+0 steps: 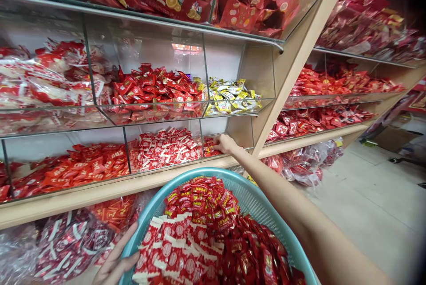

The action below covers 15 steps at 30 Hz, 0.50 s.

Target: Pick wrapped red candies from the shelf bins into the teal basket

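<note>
My left hand (121, 254) grips the left rim of a turquoise plastic basket (266, 198), fingers outside and thumb over the edge. In the basket lie three kinds of wrapped candies: red ones with yellow lettering (203, 198) at the back, red-and-white ones (173, 249) at the front left, dark red ones (253, 254) at the right. My right hand (226, 144) reaches over the basket into the lower right shelf compartment. Its fingers are curled down at a low layer of red candies (209, 146); what they hold, if anything, is hidden.
Red-and-white candies (169, 147) fill the compartment left of my right hand. Clear panels and a wooden shelf edge (159, 181) front the bins. Above sit yellow-and-white candies (231, 94). A wooden upright (299, 54) stands to the right; bagged candies (299, 163) lie below the shelves.
</note>
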Each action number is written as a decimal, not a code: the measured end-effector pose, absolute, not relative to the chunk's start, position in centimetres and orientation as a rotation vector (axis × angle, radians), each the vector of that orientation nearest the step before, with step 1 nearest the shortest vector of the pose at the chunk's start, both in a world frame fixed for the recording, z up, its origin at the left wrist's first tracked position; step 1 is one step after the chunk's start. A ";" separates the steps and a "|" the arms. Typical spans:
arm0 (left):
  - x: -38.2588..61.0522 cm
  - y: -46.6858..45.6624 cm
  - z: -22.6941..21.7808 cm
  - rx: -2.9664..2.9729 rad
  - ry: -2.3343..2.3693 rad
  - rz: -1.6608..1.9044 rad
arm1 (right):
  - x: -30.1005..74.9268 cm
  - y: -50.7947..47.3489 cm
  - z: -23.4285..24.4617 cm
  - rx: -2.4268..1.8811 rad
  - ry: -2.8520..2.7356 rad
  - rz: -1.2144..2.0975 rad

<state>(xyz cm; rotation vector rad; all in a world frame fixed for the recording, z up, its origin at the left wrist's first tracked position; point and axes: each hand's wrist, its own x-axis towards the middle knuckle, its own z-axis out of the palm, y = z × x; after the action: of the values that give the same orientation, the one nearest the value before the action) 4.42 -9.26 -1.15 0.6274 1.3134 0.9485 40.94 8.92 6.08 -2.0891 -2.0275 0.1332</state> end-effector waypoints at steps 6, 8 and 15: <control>4.4 -9.4 -1.4 0.611 1.289 0.966 | 41.1 7.9 6.9 -2.034 -1.973 0.045; 4.3 -9.3 -1.3 0.628 1.297 0.970 | 41.3 6.4 7.8 -1.930 -1.950 -0.005; 5.0 -9.4 -0.9 0.601 1.313 0.986 | 42.0 -3.6 8.9 -1.428 -2.183 0.073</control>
<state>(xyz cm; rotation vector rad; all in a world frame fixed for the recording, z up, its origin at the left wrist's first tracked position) 5.01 -9.44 -0.92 0.6011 1.3131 0.9862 42.00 -3.59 8.95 -1.4285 -2.1832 0.0730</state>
